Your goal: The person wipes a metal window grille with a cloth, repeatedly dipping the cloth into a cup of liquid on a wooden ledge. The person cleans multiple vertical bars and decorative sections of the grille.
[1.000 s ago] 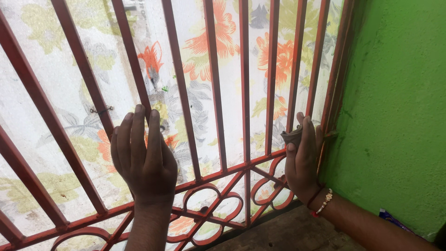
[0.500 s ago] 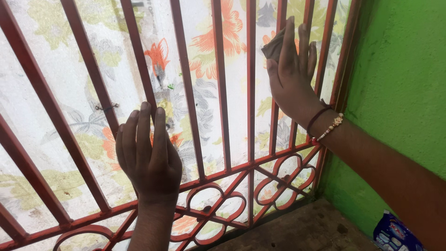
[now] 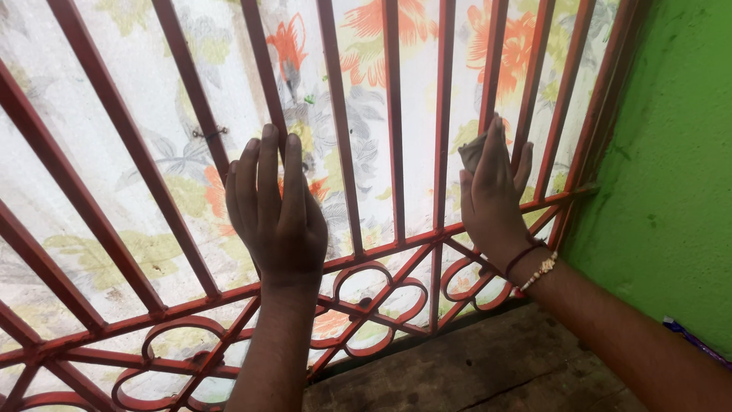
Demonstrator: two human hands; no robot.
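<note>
The left hand (image 3: 278,217) is bracing, fingers spread flat, against a red grille bar (image 3: 267,84), while the right hand (image 3: 492,198) is pressing a small grey cloth (image 3: 473,152) under closed fingers near the grille's right edge; firm, bar-following strokes would be serving best.

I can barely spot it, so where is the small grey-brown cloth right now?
In the head view, the small grey-brown cloth is right of centre, pressed under the right hand against the red metal window bars, near the green wall.
</note>
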